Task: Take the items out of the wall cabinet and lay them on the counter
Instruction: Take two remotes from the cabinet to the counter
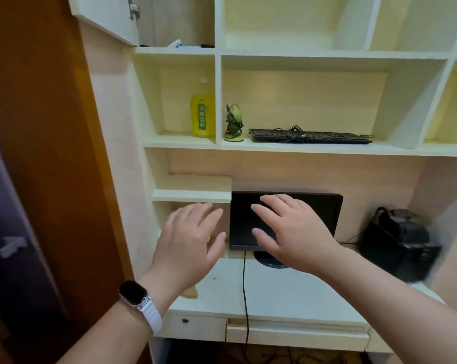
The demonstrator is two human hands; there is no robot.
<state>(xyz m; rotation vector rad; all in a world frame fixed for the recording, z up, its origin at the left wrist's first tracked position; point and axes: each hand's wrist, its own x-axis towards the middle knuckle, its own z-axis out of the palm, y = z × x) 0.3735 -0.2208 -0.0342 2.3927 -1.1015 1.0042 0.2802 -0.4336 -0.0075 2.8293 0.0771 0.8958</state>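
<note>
The white wall cabinet [218,101] has open cubbies above the white counter [287,292]. A yellow bottle [202,114] stands in the left cubby. Beside it, in the wide cubby, sit a small green webcam with a coiled cord [234,122] and a black keyboard [310,135] with its cable on top. At the top left, small items [176,44] lie in a cubby behind an open door. My left hand [189,240], with a watch on the wrist, and my right hand [291,232] hover over the counter, fingers spread, holding nothing.
A black monitor [324,206] stands at the back of the counter, its cable [245,298] running over the front edge. A black bag or box [398,240] sits at the right. A brown wooden door [51,153] stands at the left. Drawers [295,333] lie below the counter.
</note>
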